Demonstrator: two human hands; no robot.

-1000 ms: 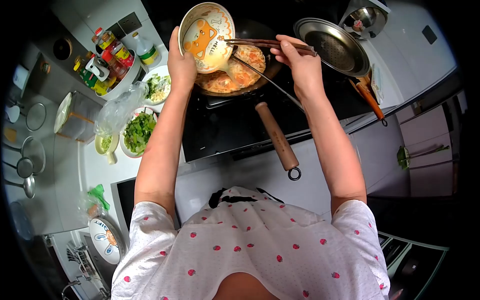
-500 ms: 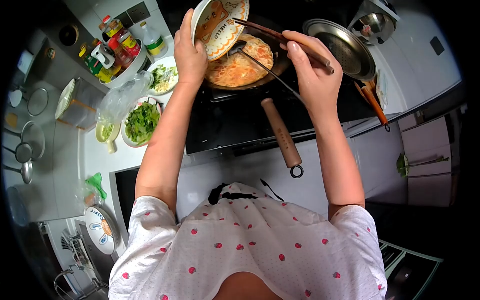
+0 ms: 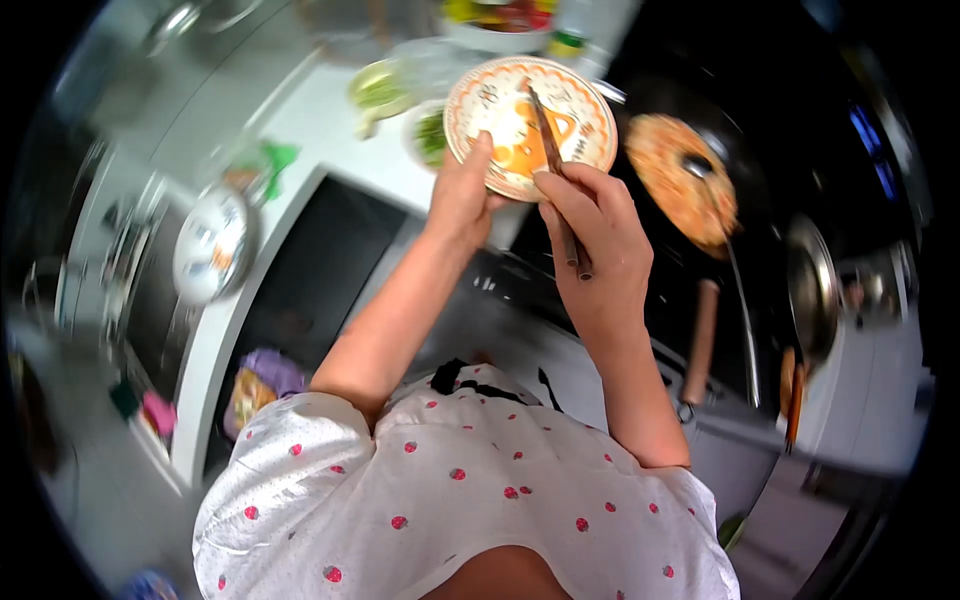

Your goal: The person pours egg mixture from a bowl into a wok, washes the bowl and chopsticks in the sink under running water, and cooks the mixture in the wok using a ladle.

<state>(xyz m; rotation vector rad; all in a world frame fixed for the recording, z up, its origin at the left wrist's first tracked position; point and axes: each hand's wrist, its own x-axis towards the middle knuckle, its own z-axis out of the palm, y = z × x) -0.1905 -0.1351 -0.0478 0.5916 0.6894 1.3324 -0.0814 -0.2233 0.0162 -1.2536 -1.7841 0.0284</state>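
My left hand [image 3: 465, 195] grips the rim of a patterned bowl [image 3: 590, 125], tilted so its inside faces me. Chopsticks [image 3: 548, 135] are held in my right hand [image 3: 605, 240], their tips against the inside of the bowl. To the right, a wok [image 3: 715, 125] on the black stove holds an orange and pale egg-like mixture [image 3: 672, 170]. A ladle [image 3: 742, 300] rests with its head in that mixture. The wok's wooden handle [image 3: 703, 335] points toward me.
Beside the bowl are a plate of greens [image 3: 430, 138] and a small pale-green dish [image 3: 380, 88]. A steel pan [image 3: 815, 290] lies right of the wok. At the left, a lidded white dish [image 3: 212, 245] stands near the sink [image 3: 160, 290]. Seasoning bottles [image 3: 500, 14] stand at the back.
The view has swung left. The bowl has moved from above the wok to over the counter's edge, and its inside now shows fully. Both hands kept their hold.
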